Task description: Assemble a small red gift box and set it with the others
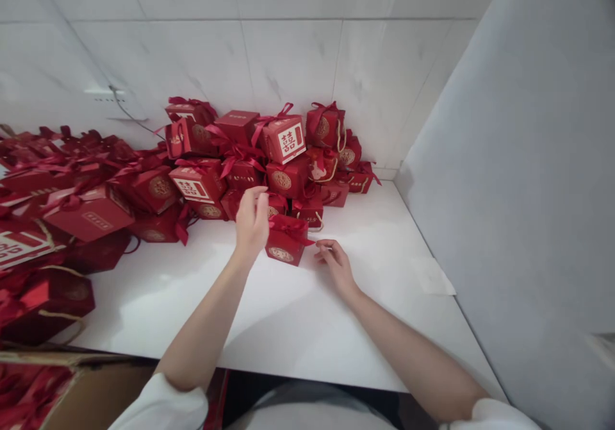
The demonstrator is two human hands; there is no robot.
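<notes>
A red gift box with a round gold emblem and a ribbon bow on top stands on the white table, at the front of a pile of similar boxes. At its right side, the fingertips of my right hand pinch the tail of the red ribbon. My left hand is raised just left of the box, fingers bent and apart from the thumb, with nothing visible in it. Behind that hand, part of the pile is hidden.
Stacked red boxes with ribbons and cord handles run along the tiled wall. More boxes crowd the left side. A cardboard carton holding red items sits at lower left. A grey panel borders the table on the right.
</notes>
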